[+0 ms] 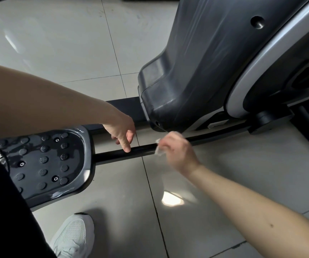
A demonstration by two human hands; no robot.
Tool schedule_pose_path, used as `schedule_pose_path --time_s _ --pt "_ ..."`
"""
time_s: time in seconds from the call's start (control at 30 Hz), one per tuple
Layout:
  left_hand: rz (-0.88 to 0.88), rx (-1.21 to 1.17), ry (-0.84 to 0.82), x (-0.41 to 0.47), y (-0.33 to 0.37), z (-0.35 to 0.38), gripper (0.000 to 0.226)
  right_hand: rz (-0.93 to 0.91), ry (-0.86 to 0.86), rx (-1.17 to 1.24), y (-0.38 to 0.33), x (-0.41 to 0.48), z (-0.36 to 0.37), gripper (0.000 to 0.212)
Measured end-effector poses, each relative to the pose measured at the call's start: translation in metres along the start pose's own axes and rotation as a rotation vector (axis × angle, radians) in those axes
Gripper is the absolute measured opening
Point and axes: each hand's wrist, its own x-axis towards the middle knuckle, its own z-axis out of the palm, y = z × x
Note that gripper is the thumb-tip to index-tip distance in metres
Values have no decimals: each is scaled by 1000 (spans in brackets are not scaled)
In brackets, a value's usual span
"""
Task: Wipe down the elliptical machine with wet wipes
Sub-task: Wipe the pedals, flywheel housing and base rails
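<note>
Elliptical bar (112, 155) runs left-right, right hand (178, 153) gripping wipe (158, 152).

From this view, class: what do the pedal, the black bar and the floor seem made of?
Foot pedal: likely moulded plastic, rubbery-looking studs, wet sheen. Black bar: probably painted metal tube, smooth gloss. Floor: glazed tile, by grout lines and mirror-like glare.
</note>
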Motion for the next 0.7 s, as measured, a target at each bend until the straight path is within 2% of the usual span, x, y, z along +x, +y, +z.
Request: schedule_pose_path --time_s 0.07,0.13,0.2,0.27,0.33,0.5,0.6,0.7 --pt "-6 -24 -4 1 0 0 49 227 45 -3 20 -8 -13 21" --pt "-12 -38 -8 2 0 0 48 303 118 -49 17 -9 -6 22" --pt "-20 -44 -15 3 1 -1 49 212 149 -25 -7 -1 16 18" --pt "-26 -39 -17 4 2 -3 51 24 79 -45 -38 6 44 12" --pt "-28 -34 -24 4 3 -3 54 -60 58 -45 -54 7 56 8" --pt "-55 -17 -67 -2 -1 -7 50 -144 167 -222 0 -7 16 16" --pt "-82 17 -61 -6 -10 -6 43 -167 82 -256 25 -14 -4 21" --pt "-101 124 16 -11 -18 -1 32 -252 61 -226 22 -6 3 14"
